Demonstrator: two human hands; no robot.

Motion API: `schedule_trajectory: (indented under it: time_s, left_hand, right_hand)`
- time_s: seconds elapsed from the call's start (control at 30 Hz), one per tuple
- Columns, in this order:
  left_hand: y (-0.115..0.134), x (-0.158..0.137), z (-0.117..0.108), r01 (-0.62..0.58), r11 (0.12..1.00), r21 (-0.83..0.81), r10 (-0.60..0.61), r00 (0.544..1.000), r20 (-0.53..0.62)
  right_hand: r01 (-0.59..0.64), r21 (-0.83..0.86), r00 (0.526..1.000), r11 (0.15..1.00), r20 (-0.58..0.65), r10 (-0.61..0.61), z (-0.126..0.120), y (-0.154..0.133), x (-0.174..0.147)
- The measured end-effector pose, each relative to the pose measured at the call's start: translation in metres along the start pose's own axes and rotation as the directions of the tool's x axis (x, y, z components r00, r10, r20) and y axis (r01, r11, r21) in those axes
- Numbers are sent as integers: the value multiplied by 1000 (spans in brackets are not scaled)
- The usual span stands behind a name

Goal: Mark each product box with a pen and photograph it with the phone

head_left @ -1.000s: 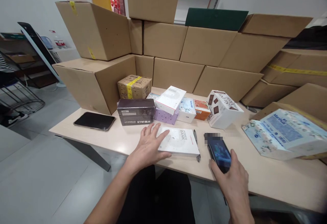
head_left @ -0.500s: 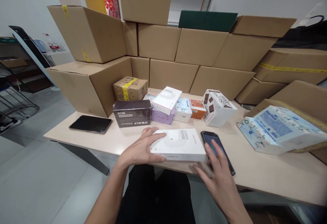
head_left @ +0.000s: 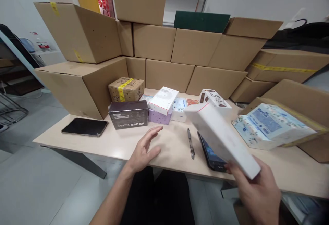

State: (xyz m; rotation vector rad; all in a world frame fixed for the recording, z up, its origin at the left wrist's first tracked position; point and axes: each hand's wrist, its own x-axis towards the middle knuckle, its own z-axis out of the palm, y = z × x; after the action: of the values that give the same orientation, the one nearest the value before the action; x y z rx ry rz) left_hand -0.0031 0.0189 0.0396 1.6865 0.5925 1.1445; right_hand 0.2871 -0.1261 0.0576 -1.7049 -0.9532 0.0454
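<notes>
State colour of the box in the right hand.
The box is mostly white, best seen in the head view.

Both forearms [head_left: 113, 191] are bare, and the trousers [head_left: 140, 197] are black.

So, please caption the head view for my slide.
Right hand holds a flat white cardboard box; left hand is empty.

A person's bare left forearm [head_left: 114, 196] angles up from the lower edge of the frame, its left hand [head_left: 141, 153] open and holding nothing, fingers [head_left: 152, 134] together and slightly bent, thumb [head_left: 154, 152] spread apart. At lower right, the right hand [head_left: 262, 190] is closed in a raised grip, thumb [head_left: 238, 174] toward the center, the other fingers apparently wrapped around the far side, though mostly hidden. Dark-clad legs [head_left: 136, 199] show between the arms.
</notes>
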Motion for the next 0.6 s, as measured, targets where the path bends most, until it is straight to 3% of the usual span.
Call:
schedule_trajectory:
  time_s: [0.07, 0.13, 0.2, 0.4, 0.5, 0.6]
  left_hand:
    - [-11, -3, 15, 62, 996, 64, -58, 996, -63]
    - [-18, -5, 27, 84, 978, 193, -70, 994, -80]
    - [-20, -6, 34, 76, 945, 319, -59, 996, -61]
    - [-15, -6, 32, 79, 905, 419, -68, 997, -40]
    - [-15, -6, 31, 95, 900, 426, -87, 995, -39]
    - [-16, -6, 30, 95, 900, 427, -90, 995, -31]
  right_hand:
    - [-163, 79, 987, 984, -1, 163, 7, -8, 23]
    - [-125, 246, 992, 961, -3, 130, 19, -16, 51]
    - [-43, 269, 999, 962, -15, 48, 35, -24, 80]
    - [111, -88, 994, 990, 10, -111, 90, -42, 144]
    - [165, -242, 986, 956, 74, -151, 115, -45, 160]
    - [175, -292, 982, 940, 116, -147, 133, -44, 166]
